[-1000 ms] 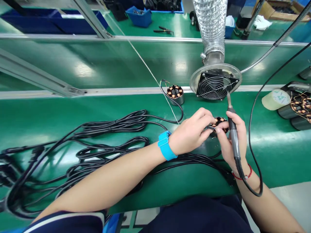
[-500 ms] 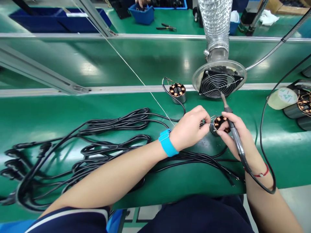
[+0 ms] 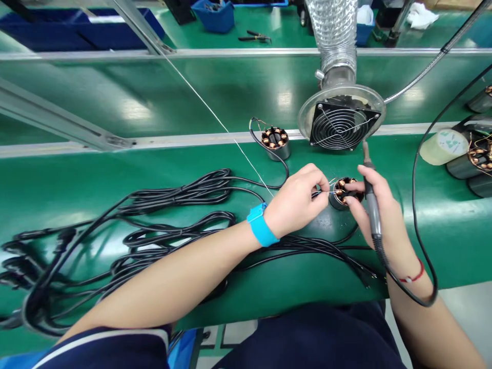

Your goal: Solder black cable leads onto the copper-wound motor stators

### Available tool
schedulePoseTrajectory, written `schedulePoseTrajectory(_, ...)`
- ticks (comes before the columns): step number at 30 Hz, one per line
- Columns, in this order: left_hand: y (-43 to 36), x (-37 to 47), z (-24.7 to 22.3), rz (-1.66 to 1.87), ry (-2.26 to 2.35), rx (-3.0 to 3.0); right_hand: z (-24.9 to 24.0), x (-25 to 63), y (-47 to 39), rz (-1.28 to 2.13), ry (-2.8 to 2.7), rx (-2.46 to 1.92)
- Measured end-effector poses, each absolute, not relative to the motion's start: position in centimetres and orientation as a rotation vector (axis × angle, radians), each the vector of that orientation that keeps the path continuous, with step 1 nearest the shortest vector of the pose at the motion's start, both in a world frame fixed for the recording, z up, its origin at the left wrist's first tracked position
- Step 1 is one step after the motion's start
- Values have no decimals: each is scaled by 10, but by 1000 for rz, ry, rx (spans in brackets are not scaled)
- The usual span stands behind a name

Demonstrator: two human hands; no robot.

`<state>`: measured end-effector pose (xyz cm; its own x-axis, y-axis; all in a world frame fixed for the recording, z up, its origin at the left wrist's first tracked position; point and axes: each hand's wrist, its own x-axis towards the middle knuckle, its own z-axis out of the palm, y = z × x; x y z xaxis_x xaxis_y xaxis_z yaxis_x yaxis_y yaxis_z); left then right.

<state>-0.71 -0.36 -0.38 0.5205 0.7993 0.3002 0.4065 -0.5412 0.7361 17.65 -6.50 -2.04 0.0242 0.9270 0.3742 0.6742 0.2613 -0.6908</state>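
Observation:
My left hand [image 3: 298, 201], with a blue wristband, is closed in a pinch on the thin wires at the end of a black cable. These wires meet the left side of a motor stator [image 3: 340, 201] with copper windings. My right hand [image 3: 384, 215] holds a soldering iron [image 3: 372, 205] between thumb and palm, its tip pointing up and away below the fan. The thumb and a finger of that hand touch the stator's right side. Another stator [image 3: 277, 146] with a cable joined to it stands behind my left hand.
Coiled black cables [image 3: 180, 197] cover the left of the green table, and loose cable ends run below my hands. A round fan hood [image 3: 340, 123] hangs behind the stator. A yellowish roll [image 3: 442, 147] and more stators [image 3: 463, 164] are at right.
The view has shifted slightly. The soldering iron's tip has swung right, away from the fan's middle. My right fingers have shifted on the stator, and the co-worker's hand at the top is out of view.

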Motion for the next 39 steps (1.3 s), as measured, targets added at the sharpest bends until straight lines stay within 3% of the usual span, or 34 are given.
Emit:
schedulePoseTrajectory(8,-4,-7,-4,861,956,2126,-32,170,-61,369,-1599,-1484)
schedulePoseTrajectory(18,-9,-3,-5,838,977,2076,-5,177,-88,308,-1535,-1481)
schedulePoseTrajectory(28,-12,-1,-9,905,967,2115,-33,177,-111,62,-1510,-1076)
schedulePoseTrajectory(39,-12,-1,-9,895,986,2121,-33,174,-111,55,-1547,-1111)
